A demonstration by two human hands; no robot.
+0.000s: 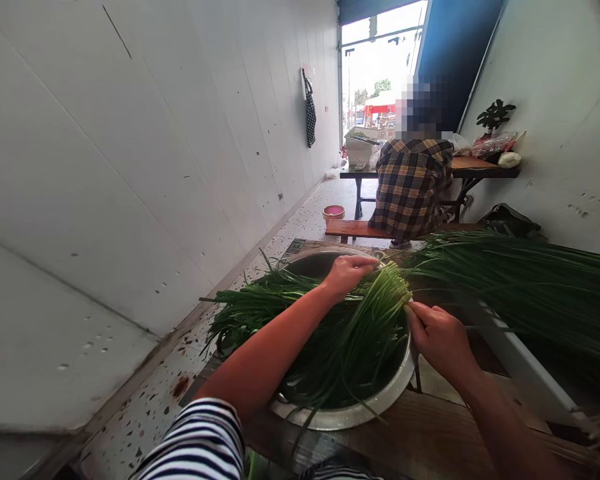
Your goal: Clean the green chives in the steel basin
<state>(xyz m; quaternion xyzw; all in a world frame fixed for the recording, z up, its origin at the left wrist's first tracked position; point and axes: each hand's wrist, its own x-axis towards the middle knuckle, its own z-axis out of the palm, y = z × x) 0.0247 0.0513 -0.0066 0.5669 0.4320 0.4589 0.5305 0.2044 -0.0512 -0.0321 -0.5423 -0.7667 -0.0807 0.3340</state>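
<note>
A wide metal basin [397, 393] sits in front of me, heaped with long green garlic chives [245, 310]. One bundle of chives [367, 333] lies across its right side, pale cut ends up and leaves trailing down over the near part. At the far edge of those pale ends, my left hand [349, 275] is closed in a pinch. My right hand [443, 341] pinches at the near-right corner of the same stem ends, thumb and forefinger together. What exactly lies between the fingertips is too small to make out fully.
More long chives [520, 280] are piled at the right above a white-edged box [525, 353]. Ahead, a person in a plaid shirt [413, 187] sits on a wooden bench [353, 229] at a table. A bucket [333, 212] stands on the floor; a white wall [180, 167] runs along the left.
</note>
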